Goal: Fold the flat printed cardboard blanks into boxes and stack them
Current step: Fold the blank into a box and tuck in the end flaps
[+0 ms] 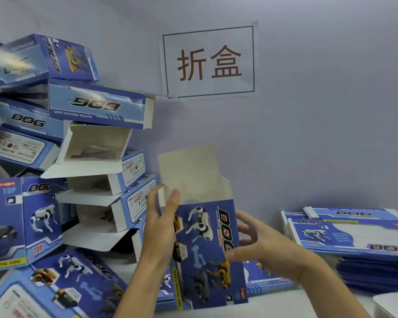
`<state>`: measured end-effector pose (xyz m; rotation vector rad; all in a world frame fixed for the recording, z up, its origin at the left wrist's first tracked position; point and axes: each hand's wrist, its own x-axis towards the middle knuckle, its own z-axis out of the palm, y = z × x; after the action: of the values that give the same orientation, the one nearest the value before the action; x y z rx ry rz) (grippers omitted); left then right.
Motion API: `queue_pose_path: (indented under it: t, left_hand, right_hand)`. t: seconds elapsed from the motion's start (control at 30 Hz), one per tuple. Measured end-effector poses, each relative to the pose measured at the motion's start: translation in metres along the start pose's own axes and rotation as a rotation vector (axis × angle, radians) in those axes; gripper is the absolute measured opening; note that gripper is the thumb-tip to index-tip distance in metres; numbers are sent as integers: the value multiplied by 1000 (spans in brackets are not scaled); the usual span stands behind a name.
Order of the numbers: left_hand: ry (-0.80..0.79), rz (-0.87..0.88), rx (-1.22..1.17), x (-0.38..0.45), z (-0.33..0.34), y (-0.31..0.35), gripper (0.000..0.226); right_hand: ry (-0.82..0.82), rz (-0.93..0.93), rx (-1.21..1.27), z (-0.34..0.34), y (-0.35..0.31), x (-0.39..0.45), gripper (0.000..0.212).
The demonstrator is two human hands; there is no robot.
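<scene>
Blue box upright between left hand and right hand.

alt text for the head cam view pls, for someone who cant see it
Two bare hands hold an upright blue printed box between them, its top flap open: the left hand lies flat on its left side, the right hand at its right edge. Folded boxes are piled at left, flat blanks stacked at right, a paper sign on the wall.

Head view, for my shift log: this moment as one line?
box upright, top flap open | left hand flat on its side | right hand open beside | blanks right
</scene>
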<state>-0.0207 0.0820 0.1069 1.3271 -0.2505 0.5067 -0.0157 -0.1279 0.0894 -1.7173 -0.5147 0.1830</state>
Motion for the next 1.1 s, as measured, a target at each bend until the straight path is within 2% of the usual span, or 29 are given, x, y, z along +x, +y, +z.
queue_pose_path:
  t: [0.07, 0.17, 0.27, 0.37, 0.47, 0.63, 0.77, 0.9, 1.0, 1.07, 1.1]
  left_hand:
    - [36, 52, 10, -1, 2, -4, 21]
    - [70, 149, 54, -3, 9, -7, 38]
    - [50, 182, 113, -8, 19, -14, 47]
    - [24, 221, 138, -16, 29, -27, 53]
    - [35, 235, 123, -22, 31, -40, 49]
    - [33, 154, 136, -22, 26, -57, 53]
    - [13, 128, 242, -19, 23, -58, 47]
    - [-54, 101, 242, -18, 21, -53, 41]
    - [-36, 26, 178, -16, 22, -51, 30]
    - [-24, -28, 126, -14, 21, -51, 20]
    - [-19, -41, 111, -13, 21, -51, 19]
  right_hand:
    - [43, -22, 10, 3, 3, 2, 88]
    - [161, -153, 84, 12, 4, 6, 100]
    - [247, -306, 171, 23, 3, 10, 87]
    - [397, -372, 102, 29, 9, 12, 78]
    - [458, -393, 72, 31, 22, 14, 82]
    - [486, -447, 91, 32, 35, 17, 70]
    - [491, -419, 92, 32, 34, 18, 66]
    - [457, -335, 102, 28, 35, 18, 67]
    - [375, -300, 290, 24, 32, 17, 57]
    - [379, -299, 423, 21, 31, 18, 45]
    - [403, -295, 466, 20, 31, 19, 49]
